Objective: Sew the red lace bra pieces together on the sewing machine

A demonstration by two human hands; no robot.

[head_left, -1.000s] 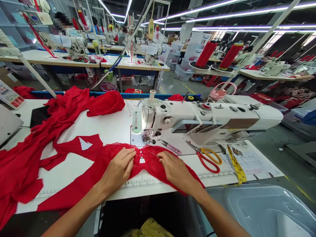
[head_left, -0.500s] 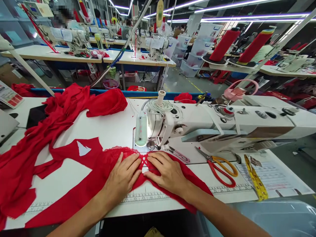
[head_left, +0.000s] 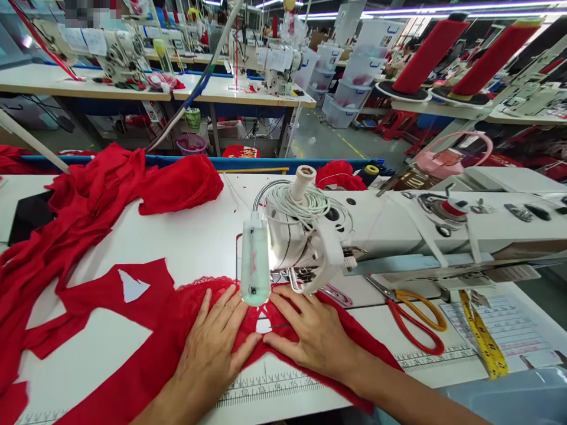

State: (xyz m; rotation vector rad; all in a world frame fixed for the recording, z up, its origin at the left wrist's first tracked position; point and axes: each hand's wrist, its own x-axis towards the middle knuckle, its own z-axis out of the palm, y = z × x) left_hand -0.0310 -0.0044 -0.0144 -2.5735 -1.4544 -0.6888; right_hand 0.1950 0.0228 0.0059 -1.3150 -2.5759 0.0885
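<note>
A red lace-trimmed garment piece [head_left: 186, 313] lies spread on the white sewing table, with a small opening at its middle. My left hand [head_left: 217, 336] rests flat on the lace side, fingers stretched out. On the other side of the opening, my right hand [head_left: 310, 330] presses the red cloth with its fingers spread. Both thumbs nearly meet just below the opening. Right beyond my fingertips stands the white sewing machine [head_left: 381, 215], its pale green lamp [head_left: 256, 260] hiding part of the lace and the needle area.
Orange-and-red-handled scissors [head_left: 411, 319], pink snips [head_left: 336, 295] and a yellow tape measure [head_left: 485, 336] lie to the right. A long heap of red cloth [head_left: 97, 195] covers the left side. Red thread cones [head_left: 429, 56] stand at the back right. A ruler strip [head_left: 266, 386] runs along the front edge.
The view has moved closer and tilted down toward the machine. My hands stay flat on the red garment, and my thumbs have come nearer to each other below the opening.
</note>
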